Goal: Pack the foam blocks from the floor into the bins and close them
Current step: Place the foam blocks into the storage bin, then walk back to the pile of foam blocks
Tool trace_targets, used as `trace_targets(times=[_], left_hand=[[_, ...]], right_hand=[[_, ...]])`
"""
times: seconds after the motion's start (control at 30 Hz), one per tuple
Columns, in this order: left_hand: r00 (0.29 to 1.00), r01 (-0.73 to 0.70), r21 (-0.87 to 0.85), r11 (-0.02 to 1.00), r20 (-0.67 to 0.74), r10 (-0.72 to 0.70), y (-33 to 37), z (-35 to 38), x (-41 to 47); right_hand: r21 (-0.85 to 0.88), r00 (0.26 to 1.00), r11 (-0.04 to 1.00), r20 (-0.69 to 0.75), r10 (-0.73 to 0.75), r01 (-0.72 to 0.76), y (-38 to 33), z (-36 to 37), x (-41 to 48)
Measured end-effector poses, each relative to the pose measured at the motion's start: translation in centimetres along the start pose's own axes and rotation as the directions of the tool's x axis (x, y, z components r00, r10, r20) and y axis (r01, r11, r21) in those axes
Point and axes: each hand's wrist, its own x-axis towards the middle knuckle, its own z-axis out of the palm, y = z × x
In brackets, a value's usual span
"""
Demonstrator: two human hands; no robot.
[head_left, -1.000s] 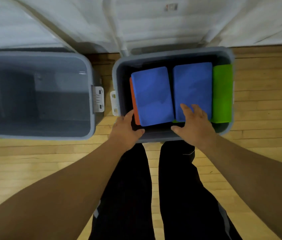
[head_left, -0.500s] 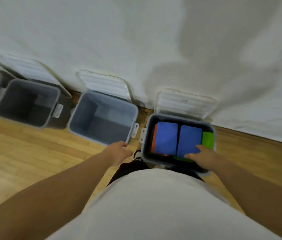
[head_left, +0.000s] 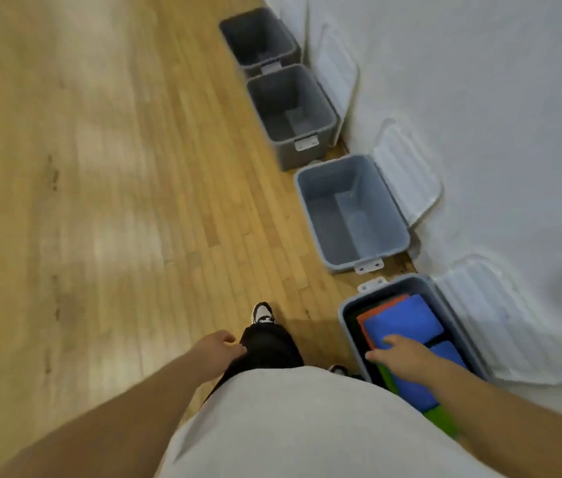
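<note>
A grey bin [head_left: 346, 326] at the lower right holds foam blocks: two blue ones [head_left: 407, 320] on top, an orange one [head_left: 364, 317] under them and a green one [head_left: 440, 420] at the near end. Its white lid [head_left: 500, 329] hangs open against the wall. My right hand [head_left: 398, 355] lies over the blue blocks with relaxed fingers; whether it touches them I cannot tell. My left hand [head_left: 215, 348] hangs free beside my thigh, fingers loosely curled, holding nothing.
Three more open grey bins stand in a row along the white wall: a near one [head_left: 352, 215], a middle one [head_left: 291, 115] and a far one [head_left: 259, 39], each empty with its lid tipped back. Wooden floor [head_left: 100, 201] spreads to the left. My shoe [head_left: 263, 312] is on it.
The view has swung left and risen, so the row of bins now runs up along the wall. My left hand left the bin's rim and hangs by my leg. My right hand stays over the blue blocks.
</note>
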Motion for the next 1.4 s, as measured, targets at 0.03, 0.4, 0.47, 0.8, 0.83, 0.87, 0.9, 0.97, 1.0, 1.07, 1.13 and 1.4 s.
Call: trace_targets(times=[0.03, 0.4, 0.47, 0.8, 0.83, 0.87, 0.9, 0.97, 1.0, 1.07, 1.13, 1.4], left_hand=[[0.998, 0.054, -0.052, 0.997, -0.025, -0.055, -3.5, -0.1, -0.6], [0.891, 0.398, -0.585, 0.707, 0.061, -0.450, -33.3, -0.6, -4.8], [0.884, 0.398, -0.633, 0.664, 0.072, -0.462, -37.0, -1.8, -4.7], [0.918, 0.366, -0.679, 0.636, 0.151, -0.367, -46.1, -10.3, -1.7], [0.925, 0.347, -0.693, 0.632, 0.142, -0.352, -46.4, -11.6, -0.9], [0.932, 0.324, -0.705, 0.631, 0.123, -0.340, -46.8, -13.0, -0.2], [0.938, 0.302, -0.718, 0.627, 0.107, -0.329, -47.2, -14.5, 0.4], [0.945, 0.266, -0.743, 0.614, 0.077, -0.317, -48.0, -17.8, 1.6], [0.946, 0.250, -0.759, 0.601, 0.061, -0.317, -48.6, -19.4, 2.1], [0.943, 0.229, -0.806, 0.546, 0.045, -0.330, -50.5, -22.4, 3.1], [0.934, 0.224, -0.845, 0.485, 0.044, -0.355, -53.0, -24.9, 3.9], [0.796, 0.354, -0.928, 0.115, 0.234, -0.559, -65.6, -29.9, 2.0]], right_hand=[[-0.063, 0.999, 0.997, 0.026, -0.048, 0.049, -2.6, 0.8, 0.1], [-0.590, 0.927, 0.724, 0.323, -0.193, 0.356, -30.7, 17.8, 0.7], [-0.652, 0.920, 0.657, 0.345, -0.188, 0.379, -35.0, 21.8, 0.7], [-0.823, 0.933, 0.441, 0.324, -0.155, 0.359, -52.6, 31.7, 0.2], [-0.837, 0.937, 0.421, 0.311, -0.160, 0.350, -54.5, 32.2, 0.5], [-0.847, 0.940, 0.409, 0.299, -0.162, 0.340, -56.1, 32.7, 1.1], [-0.852, 0.940, 0.399, 0.295, -0.170, 0.340, -57.8, 33.3, 1.6], [-0.855, 0.939, 0.390, 0.293, -0.178, 0.341, -61.1, 35.0, 2.7], [-0.856, 0.939, 0.387, 0.297, -0.174, 0.342, -62.9, 36.0, 3.2], [-0.850, 0.936, 0.392, 0.316, -0.157, 0.352, -67.0, 38.7, 4.1], [-0.840, 0.927, 0.392, 0.345, -0.148, 0.375, -71.5, 42.0, 5.2], [-0.796, 0.834, 0.250, 0.534, -0.140, 0.552, -90.9, 57.8, 3.0]])
